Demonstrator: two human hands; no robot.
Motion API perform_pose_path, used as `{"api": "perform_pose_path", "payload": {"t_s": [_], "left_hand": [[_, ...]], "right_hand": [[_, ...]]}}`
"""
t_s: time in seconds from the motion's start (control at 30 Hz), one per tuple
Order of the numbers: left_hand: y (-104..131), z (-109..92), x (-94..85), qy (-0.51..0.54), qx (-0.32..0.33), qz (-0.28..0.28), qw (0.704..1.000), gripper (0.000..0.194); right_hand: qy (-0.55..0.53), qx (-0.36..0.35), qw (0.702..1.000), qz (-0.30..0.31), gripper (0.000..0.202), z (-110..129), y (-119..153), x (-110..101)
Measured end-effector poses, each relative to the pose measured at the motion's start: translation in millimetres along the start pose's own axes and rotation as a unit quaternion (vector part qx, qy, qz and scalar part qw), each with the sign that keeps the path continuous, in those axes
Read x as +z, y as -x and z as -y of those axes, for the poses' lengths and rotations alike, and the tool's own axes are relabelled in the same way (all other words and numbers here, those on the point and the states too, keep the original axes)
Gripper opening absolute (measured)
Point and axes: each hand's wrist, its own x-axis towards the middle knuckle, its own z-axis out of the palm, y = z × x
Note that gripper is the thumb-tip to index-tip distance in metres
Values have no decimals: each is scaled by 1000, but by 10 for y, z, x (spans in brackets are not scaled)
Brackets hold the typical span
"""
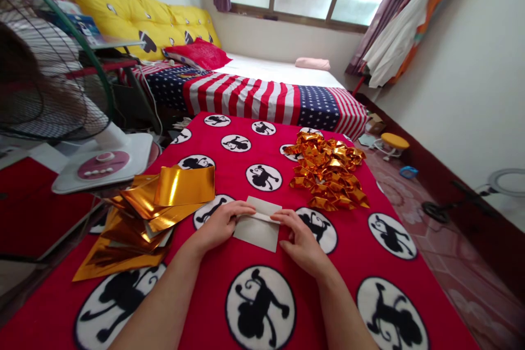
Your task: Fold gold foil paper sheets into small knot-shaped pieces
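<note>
A pale grey sheet of paper (258, 236) lies on the red cloth in front of me, with a narrow raised fold running across its middle. My left hand (223, 224) has its fingertips on the left end of that fold. At the other end, my right hand (301, 240) presses its fingertips on the fold, the thumb lower down by the sheet's right edge. To the left sits a loose pile of gold foil paper sheets (184, 186), some with grey undersides. Folded gold foil pieces (328, 169) are heaped beyond my right hand.
The red cloth (320, 295) with black monkey prints covers the work surface. A fan (102, 161) stands at the left, near a red folder-like item (28, 202). Behind are a bed (262, 95) with a flag-pattern cover and a yellow cushion (135, 16). A yellow-topped stool (394, 141) stands right.
</note>
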Motion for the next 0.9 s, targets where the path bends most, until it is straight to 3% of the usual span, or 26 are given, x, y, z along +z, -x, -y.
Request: {"api": "perform_pose_path", "payload": {"t_s": [0.13, 0.23, 0.37, 0.53, 0.67, 0.77, 0.9], "left_hand": [[10, -99, -19, -1, -9, 11, 1000, 45], [9, -108, 17, 8, -22, -14, 1000, 44], [11, -41, 74, 22, -35, -40, 998, 27], [25, -43, 42, 18, -28, -18, 999, 17], [25, -79, 12, 1, -15, -9, 1000, 15], [5, -64, 46, -8, -7, -24, 1000, 18], [-33, -48, 124, -45, -19, -68, 996, 20]], "right_hand": [[-16, 9, 1000, 1, 72, -27, 5, -8], [-19, 9, 999, -24, 66, -56, -14, 28], [-5, 7, 998, -70, 42, -86, -39, 77], [-23, 11, 997, -75, 13, -42, -48, 64], [-22, 12, 996, -91, 20, -15, -64, 78], [-23, 24, 989, -143, 26, -39, -82, 139], [4, 73, 977, -200, 8, -63, -102, 216]]}}
